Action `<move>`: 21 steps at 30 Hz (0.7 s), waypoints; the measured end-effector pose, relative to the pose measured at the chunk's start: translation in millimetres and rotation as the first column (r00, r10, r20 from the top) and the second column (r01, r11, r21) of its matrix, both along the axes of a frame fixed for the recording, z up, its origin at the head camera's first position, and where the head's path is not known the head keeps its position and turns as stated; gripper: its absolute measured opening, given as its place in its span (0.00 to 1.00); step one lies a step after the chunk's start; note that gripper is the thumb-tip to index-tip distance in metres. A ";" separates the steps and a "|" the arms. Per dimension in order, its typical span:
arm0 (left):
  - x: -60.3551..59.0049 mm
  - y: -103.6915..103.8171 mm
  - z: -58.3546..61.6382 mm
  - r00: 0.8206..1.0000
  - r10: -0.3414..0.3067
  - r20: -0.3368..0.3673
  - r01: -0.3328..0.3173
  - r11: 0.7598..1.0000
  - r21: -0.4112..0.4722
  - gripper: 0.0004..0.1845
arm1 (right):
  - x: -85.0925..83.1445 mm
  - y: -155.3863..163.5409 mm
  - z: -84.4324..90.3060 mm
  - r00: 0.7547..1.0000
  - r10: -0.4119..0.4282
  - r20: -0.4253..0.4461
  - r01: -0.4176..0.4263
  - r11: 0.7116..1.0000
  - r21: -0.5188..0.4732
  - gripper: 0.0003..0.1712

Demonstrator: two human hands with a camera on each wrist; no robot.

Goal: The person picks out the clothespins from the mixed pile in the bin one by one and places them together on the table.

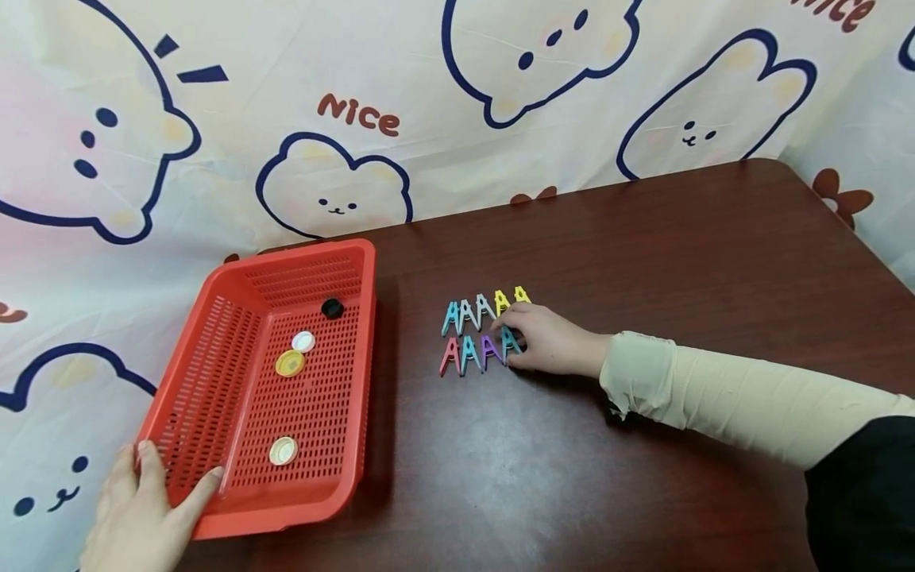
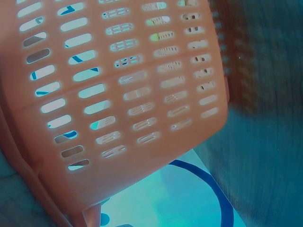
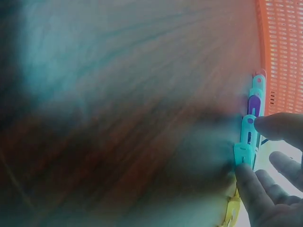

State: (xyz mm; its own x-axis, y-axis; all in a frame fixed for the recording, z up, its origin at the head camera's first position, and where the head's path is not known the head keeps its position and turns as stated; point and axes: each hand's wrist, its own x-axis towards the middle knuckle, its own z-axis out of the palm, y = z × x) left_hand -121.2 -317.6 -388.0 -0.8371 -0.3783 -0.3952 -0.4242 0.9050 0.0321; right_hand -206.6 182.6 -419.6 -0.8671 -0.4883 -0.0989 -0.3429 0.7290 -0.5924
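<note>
Two rows of small plastic clothespins lie on the table. The front row runs from a pink clothespin point(image 1: 449, 356) through a light blue clothespin point(image 1: 469, 354) and a purple clothespin point(image 1: 490, 350) to a teal-blue clothespin point(image 1: 509, 342) at its right end. My right hand point(image 1: 550, 340) pinches this last one between thumb and forefinger; the right wrist view shows both touching its ends. Behind are a blue clothespin point(image 1: 450, 317), two white ones and two yellow clothespins point(image 1: 502, 301). At the near left corner of a red basket point(image 1: 366, 373), my left hand point(image 1: 139, 508) grips the rim.
Inside the basket lie a black cap point(image 1: 332, 308), a white cap point(image 1: 303, 342), a yellow cap point(image 1: 289, 363) and a cream cap point(image 1: 283, 450). A printed cloth point(image 1: 457, 159) hangs behind the dark brown table point(image 1: 643, 262).
</note>
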 end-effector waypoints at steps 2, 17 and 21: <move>-1.6 1.7 0.8 1.000 -0.001 0.002 0.001 1.000 0.002 0.61 | 0.8 0.9 -0.7 1.000 -0.013 -0.002 0.013 1.000 -0.019 0.24; -0.9 -19.7 -5.8 1.000 0.008 -0.030 -0.008 1.000 0.011 0.61 | 11.3 24.1 0.6 0.993 -0.087 -0.082 0.081 0.994 -0.070 0.21; 12.1 -14.4 8.3 0.984 0.050 -0.169 -0.053 0.999 -0.014 0.57 | 19.6 32.3 7.1 0.988 -0.092 -0.128 0.083 0.994 -0.073 0.20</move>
